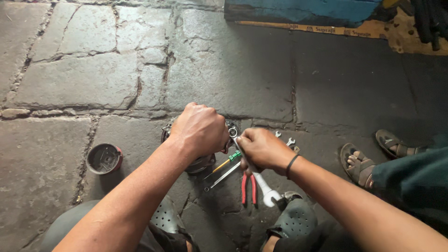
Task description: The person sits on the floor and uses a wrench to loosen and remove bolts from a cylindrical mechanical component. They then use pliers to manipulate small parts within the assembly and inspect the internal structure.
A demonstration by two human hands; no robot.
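My left hand (199, 129) is clenched over a dark metal machine part (201, 163) that stands on the stone floor, and mostly hides it. My right hand (262, 149) grips a silver spanner (234, 138) whose ring end sits at the part's right edge. Under my hands lie a screwdriver with a green and yellow handle (227, 161), a thin metal rod (223, 176), red-handled pliers (248, 188) and a white-handled tool (266, 188).
A round dark cap with a red rim (104, 158) lies to the left. Small spanners (285, 139) lie right of my hand. Another person's sandalled feet (358, 165) are at the right. My own grey shoes (294, 219) are at the bottom. A blue wall base (303, 11) runs along the top.
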